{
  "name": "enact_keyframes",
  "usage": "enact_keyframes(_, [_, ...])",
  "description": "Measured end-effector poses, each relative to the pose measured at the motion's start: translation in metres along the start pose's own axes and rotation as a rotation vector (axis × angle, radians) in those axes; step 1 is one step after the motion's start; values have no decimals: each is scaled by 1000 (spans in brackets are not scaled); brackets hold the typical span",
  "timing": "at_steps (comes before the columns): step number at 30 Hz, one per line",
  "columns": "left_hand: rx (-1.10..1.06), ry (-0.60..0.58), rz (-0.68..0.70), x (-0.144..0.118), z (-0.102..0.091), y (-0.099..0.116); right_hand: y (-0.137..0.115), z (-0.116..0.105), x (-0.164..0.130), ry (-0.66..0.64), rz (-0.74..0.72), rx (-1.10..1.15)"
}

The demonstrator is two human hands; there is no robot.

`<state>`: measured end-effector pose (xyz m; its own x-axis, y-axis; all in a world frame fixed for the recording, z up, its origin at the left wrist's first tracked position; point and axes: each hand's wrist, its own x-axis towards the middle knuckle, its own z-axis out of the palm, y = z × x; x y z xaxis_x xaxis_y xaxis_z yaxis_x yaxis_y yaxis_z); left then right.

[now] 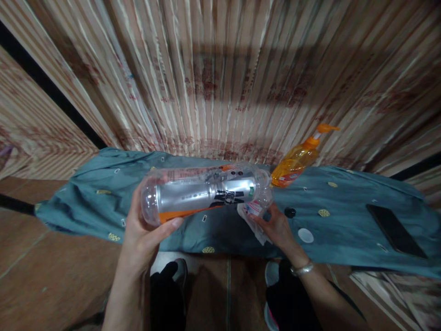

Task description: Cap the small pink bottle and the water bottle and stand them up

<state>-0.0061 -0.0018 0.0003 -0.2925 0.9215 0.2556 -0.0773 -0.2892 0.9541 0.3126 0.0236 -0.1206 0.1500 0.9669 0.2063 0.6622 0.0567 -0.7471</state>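
A large clear plastic bottle (206,193) with a silver and orange label lies sideways in the air, over a teal cloth (96,202). My left hand (144,230) grips its base end. My right hand (275,227) is at its neck end, pressing a crumpled white tissue (253,216) against the mouth. A small black cap (290,212) and a white round lid (305,235) lie on the cloth just right of my right hand.
An orange pump bottle of liquid (296,161) stands at the back of the cloth. A black phone (394,230) lies at the right. A patterned curtain (220,73) hangs behind. Brown floor tiles and my shoes (179,271) are below.
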Motion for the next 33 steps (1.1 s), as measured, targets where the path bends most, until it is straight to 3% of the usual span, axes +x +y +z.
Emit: enact_keyframes(33, [-9, 4, 9, -1, 1, -1, -1, 0, 0, 14, -4, -6])
